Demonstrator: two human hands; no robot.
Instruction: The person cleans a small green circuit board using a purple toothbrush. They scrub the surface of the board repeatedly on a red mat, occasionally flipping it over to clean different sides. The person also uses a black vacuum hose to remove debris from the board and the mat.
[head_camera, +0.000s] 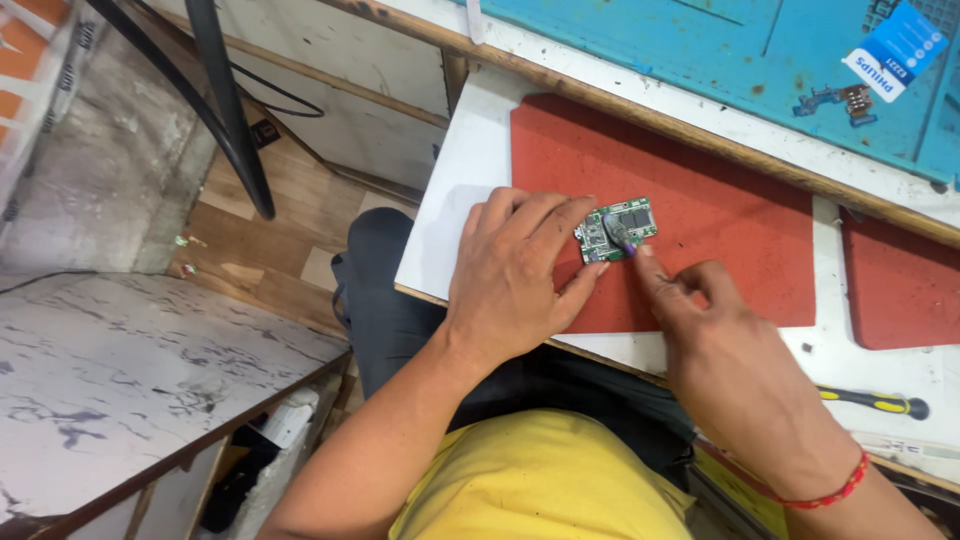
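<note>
Left hand (520, 275) pinching board (615, 230) on red mat (720, 200); right hand (730, 370) pinching tool tip onto it. Screwdriver (872, 402) lies beside.

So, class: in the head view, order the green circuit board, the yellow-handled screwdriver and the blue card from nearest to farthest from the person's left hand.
1. Green circuit board: under the left hand fingertips, on the red mat.
2. Yellow-handled screwdriver: lower right.
3. Blue card: top right, on the blue mat.

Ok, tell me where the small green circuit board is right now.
In the head view, the small green circuit board lies on the red rubber mat, pinned at its left edge by the left hand, with the right hand touching it.
</note>
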